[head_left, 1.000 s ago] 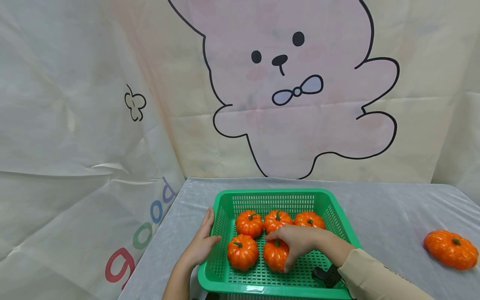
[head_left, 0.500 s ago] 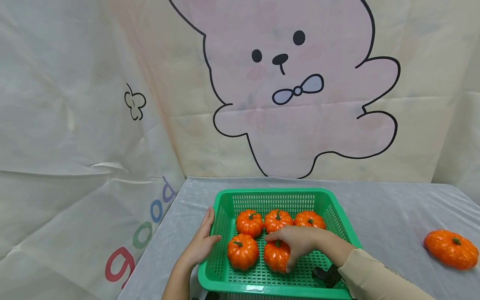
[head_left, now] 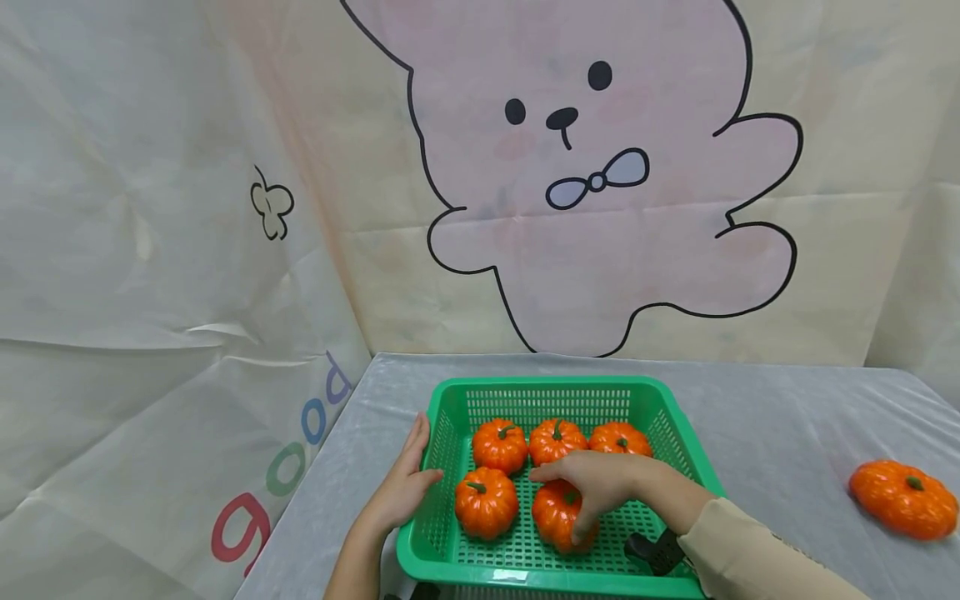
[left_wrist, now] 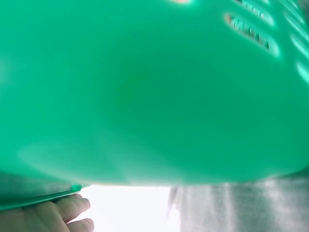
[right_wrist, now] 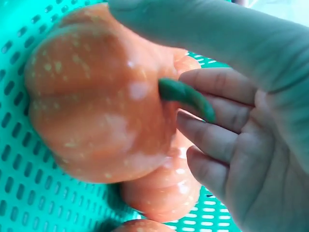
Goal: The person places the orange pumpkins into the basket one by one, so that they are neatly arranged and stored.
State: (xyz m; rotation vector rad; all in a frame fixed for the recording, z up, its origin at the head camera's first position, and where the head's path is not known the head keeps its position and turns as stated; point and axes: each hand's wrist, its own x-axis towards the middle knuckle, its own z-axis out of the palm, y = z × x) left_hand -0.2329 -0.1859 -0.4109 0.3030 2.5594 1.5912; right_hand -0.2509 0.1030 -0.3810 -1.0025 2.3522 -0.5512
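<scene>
A green plastic basket (head_left: pixel 558 575) holds several orange pumpkins. At its left rim my left hand (head_left: pixel 401 492) grips the edge, thumb over the top; in the left wrist view some of its fingers (left_wrist: pixel 72 208) show below the rim. My right hand (head_left: pixel 603 482) reaches into the basket and holds the front middle pumpkin (head_left: pixel 557 518) between thumb and fingers. The right wrist view has this pumpkin (right_wrist: pixel 101 106) tilted, its green stem (right_wrist: pixel 186 96) pointing towards the palm. Left of it sits another pumpkin (head_left: pixel 486 503).
Three pumpkins stand in the back row, including one at the left (head_left: pixel 499 445) and one at the right (head_left: pixel 619 438). A flatter orange pumpkin (head_left: pixel 903 500) lies on the grey cloth (head_left: pixel 780 433) to the right. A printed curtain (head_left: pixel 660 258) hangs behind.
The front middle pumpkin has shifted slightly to the right and nearer, and its stem has tipped towards my right palm. Both hands stay almost where they were.
</scene>
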